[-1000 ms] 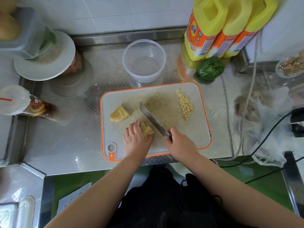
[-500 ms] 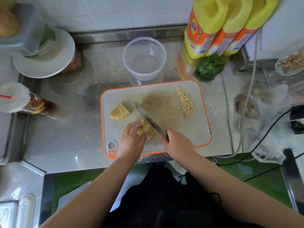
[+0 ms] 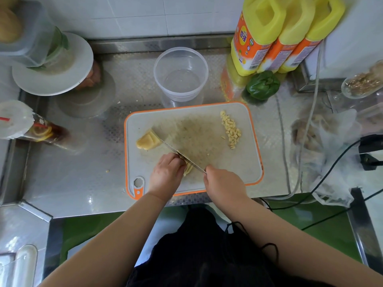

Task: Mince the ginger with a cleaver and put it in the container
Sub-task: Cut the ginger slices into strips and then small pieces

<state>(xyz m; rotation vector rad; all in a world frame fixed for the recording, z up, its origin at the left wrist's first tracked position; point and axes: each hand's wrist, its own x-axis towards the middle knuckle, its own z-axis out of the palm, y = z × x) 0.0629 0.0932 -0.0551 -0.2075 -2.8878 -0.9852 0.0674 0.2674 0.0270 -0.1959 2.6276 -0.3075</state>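
Observation:
On the white, orange-rimmed cutting board, my left hand holds down a small stack of ginger slices with curled fingers. My right hand grips the handle of the cleaver, whose blade runs up-left and cuts into the slices right beside my left fingers. A larger ginger chunk lies at the board's left, by the blade's tip. A pile of diced ginger sits at the board's right. The clear plastic container stands empty behind the board.
Three yellow oil bottles and a green pepper stand back right. A plate with a clear box and a drink cup are at the left. Plastic bags and cables lie on the right.
The cleaver has shifted left along the ginger stack as it slices, its tip now by the larger chunk. My left hand has drawn back left with it.

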